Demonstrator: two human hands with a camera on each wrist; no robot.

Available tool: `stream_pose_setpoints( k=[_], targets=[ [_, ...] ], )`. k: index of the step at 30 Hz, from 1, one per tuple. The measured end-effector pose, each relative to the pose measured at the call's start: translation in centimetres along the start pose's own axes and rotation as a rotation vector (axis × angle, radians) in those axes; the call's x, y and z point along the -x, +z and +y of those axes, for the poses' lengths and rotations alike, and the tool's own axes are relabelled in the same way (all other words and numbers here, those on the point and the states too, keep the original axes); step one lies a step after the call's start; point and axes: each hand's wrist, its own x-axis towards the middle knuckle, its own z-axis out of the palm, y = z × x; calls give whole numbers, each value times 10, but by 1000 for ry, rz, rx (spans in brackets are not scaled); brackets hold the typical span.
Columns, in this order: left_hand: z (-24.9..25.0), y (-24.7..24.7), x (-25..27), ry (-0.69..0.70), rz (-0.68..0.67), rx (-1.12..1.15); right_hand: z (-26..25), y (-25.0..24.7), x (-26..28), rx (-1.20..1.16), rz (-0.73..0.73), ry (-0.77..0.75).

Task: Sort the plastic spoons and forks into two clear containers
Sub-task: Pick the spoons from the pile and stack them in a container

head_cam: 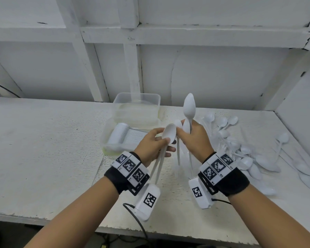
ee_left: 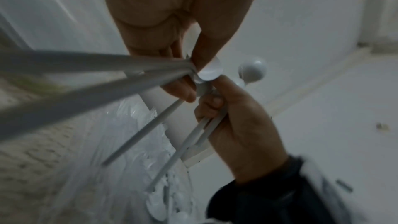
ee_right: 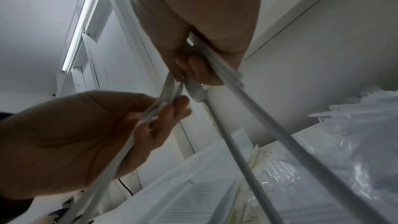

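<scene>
A: Where are the spoons right now?

B: Most lie in a loose pile [head_cam: 249,151] on the right of the white bench [head_cam: 43,140], bowls and handles crossing every way. A few are in the air: the left hand [head_cam: 150,144] pinches two nested white plastic spoons [head_cam: 169,134] at the neck, thumb over the bowl, handles trailing down toward the wrist. The right hand [head_cam: 195,138] is curled round several more, one bowl [head_cam: 189,106] standing up above the fingers, the handles hanging below the fist.

A: And the containers?

B: Two clear plastic tubs sit behind the hands. The nearer one [head_cam: 107,135] already holds a tight nested row of white cutlery; the farther one [head_cam: 138,102] appears to hold some pale pieces, though I cannot tell which kind.

A: How will these handle?

B: Very light, I would judge, and thin. The handles look stiff enough lengthwise but likely to flex or snap if bent. The surface is smooth, so a stack can slide apart.

A: Best place to hold?

B: At the neck, where bowl meets handle, as the left hand does: that probably keeps nested bowls aligned. Gripping only the handle ends, as seen fanning out in the right wrist view, lets them splay.
</scene>
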Motion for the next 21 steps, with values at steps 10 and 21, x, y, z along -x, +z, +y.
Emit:
stream_pose_setpoints(
  k=[10,21],
  targets=[
    [1,-2,-3,-21,148,40,-18,-2,5,-102,35,5],
    [-2,11,3,122,122,-247,-20,21,9,-28,-30,44]
  ],
)
